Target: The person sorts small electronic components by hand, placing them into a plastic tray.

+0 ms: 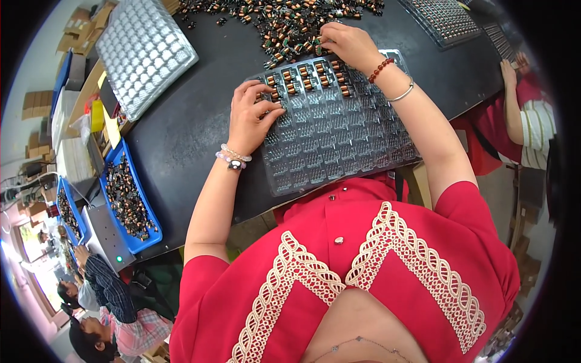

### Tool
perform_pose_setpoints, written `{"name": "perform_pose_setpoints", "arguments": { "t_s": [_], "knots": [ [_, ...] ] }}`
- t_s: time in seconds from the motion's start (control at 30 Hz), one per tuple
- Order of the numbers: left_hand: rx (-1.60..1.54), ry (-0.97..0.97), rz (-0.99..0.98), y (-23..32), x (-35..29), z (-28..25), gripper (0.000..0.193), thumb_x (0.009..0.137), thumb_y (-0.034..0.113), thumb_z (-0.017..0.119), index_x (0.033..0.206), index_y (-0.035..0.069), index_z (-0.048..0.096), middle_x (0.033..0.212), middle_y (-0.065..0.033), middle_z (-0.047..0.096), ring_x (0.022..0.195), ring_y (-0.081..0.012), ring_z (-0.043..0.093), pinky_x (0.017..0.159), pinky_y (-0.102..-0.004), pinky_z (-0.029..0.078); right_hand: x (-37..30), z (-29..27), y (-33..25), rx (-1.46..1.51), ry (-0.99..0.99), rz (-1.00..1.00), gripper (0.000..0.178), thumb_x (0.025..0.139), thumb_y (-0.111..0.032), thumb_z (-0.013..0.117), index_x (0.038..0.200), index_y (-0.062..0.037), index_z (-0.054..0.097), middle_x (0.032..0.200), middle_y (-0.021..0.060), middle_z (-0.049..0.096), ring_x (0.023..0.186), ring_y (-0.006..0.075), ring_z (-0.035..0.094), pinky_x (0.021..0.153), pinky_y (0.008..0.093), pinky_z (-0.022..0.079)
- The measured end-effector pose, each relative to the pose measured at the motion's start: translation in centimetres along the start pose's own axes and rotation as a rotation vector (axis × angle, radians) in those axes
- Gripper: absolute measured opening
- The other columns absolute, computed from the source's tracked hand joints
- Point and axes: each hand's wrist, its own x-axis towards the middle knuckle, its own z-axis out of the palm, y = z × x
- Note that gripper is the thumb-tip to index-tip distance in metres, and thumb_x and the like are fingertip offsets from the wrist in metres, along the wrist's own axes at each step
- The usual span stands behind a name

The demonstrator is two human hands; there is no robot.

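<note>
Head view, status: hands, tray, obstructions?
Left hand at clear plastic tray, far left; right hand at copper-coil pile; tray partly filled; pile crowds tray's far edge.

Head view looks steeply down (wide fisheye) onto the nearby table (pixel 187 127)

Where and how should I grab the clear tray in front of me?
Grip the tray by its left and right rims, coming in from both sides. It lies flat, broad and shallow, with coils only in its far rows, so a level two-handed hold seems safest.
</note>
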Motion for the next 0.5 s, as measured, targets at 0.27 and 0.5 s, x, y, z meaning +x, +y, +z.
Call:
{"name": "perform_pose_setpoints", "arguments": {
  "t_s": [0.27, 0.5],
  "knots": [
    [0.124, -0.009, -0.255, -3.7, 7.2, 1.5, 0.024, 0.078, 0.018, 0.067, 0.1, 0.007, 0.067, 0.098, -0.0103, 0.067, 0.097, -0.0287, 0.06, 0.082, -0.0372, 0.048, -1.6, -1.4, -2.2, 0.091, 0.223, -0.084, 0.013, 0.082, -0.021, 0.066, 0.089, -0.0108, 0.063, 0.091, 0.0024, 0.065, 0.076, 0.0235, 0.064, 0.062, 0.0332, 0.051],
    [0.168, -0.225, -0.274, -4.6, 8.4, 1.0, 0.028, 0.078, 0.013, 0.067, 0.105, 0.007, 0.065, 0.094, -0.012, 0.067, 0.084, -0.0278, 0.064, 0.076, -0.0362, 0.05, -7.1, -2.9, -5.8, 0.202, 0.0, -0.111, 0.016, 0.078, -0.02, 0.069, 0.089, -0.0105, 0.065, 0.093, 0.0025, 0.066, 0.076, 0.0216, 0.065, 0.062, 0.0306, 0.052]
  ]
}}
